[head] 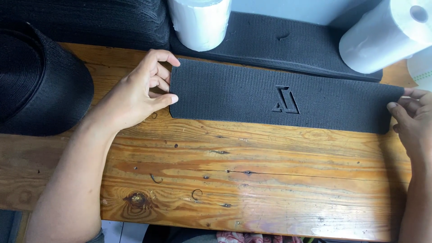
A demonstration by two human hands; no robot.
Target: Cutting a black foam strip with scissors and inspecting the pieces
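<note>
Black textured strip (279, 96) on wooden bench (252, 180): left hand (135, 92) and right hand (411, 119) pinching opposite ends; best kept taut, flat, evenly gripped.

Black strip (279, 94): matt woven fabric, fine ribbed texture, raised angular emblem pressed into surface. Left hand (135, 96) and right hand (411, 119) pinch its ends. Workbench (252, 180): varnished pine, glossy, knotted, scratched, with small nail holes. Stacked strips (292, 42) behind: same matt black cloth. Big coil (38, 85) at left: coarse black webbing. Two rolls (200, 20) (387, 36): smooth white film, slight sheen.
</note>
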